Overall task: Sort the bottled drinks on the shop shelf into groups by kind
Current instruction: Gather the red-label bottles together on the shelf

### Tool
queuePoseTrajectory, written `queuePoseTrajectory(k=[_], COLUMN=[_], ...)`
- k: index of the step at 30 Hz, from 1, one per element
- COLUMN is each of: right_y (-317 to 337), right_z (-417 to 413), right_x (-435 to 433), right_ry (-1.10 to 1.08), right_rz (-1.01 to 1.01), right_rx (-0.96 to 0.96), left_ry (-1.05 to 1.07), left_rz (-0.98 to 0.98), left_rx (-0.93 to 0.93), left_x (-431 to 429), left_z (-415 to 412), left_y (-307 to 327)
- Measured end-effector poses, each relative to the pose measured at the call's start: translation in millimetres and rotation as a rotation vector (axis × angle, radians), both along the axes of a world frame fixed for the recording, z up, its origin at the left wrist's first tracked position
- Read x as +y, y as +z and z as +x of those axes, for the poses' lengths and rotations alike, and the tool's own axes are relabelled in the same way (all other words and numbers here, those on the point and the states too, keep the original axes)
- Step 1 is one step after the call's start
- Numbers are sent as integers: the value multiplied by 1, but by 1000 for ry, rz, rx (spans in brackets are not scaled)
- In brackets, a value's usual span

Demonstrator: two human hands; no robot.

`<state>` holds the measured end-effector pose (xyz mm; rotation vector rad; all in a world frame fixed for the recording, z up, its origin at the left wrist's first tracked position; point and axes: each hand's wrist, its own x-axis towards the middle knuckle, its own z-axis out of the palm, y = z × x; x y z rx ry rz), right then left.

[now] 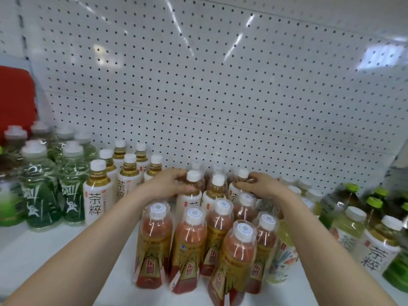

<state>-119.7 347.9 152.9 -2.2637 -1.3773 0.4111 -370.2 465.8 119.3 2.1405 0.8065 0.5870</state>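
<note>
2 bare forearms (88,246), bare left grip (171,184), bare right grip (262,187).

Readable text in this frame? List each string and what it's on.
"茶粹": white-label tea bottle at left; same on one at far right.
"东鹏": red-brown drink bottles, front centre.
Green bottles: white mark, not readable.
Small red seals and cap-top prints: too small to read.
</note>
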Motion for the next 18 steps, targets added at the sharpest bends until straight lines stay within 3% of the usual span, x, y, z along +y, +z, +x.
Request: queuePoseTrajectory(k=[5, 9, 14, 18], right_y=[-9, -5, 54, 85], right_z=[11, 18, -15, -61], right_x=[9, 2, -15, -15], right_ry=[-18, -72, -5, 68], right_rz=[119, 389, 744, 957], right_rx=[89, 237, 32, 23], left_ry=[123, 243, 413, 468], left_rz=[8, 45, 146, 254], left_rx=[-172, -400, -618, -632], left_x=[-2, -22, -51, -63], left_z=[-9, -27, -65, -106], left_y=[-5, 17, 50, 56])
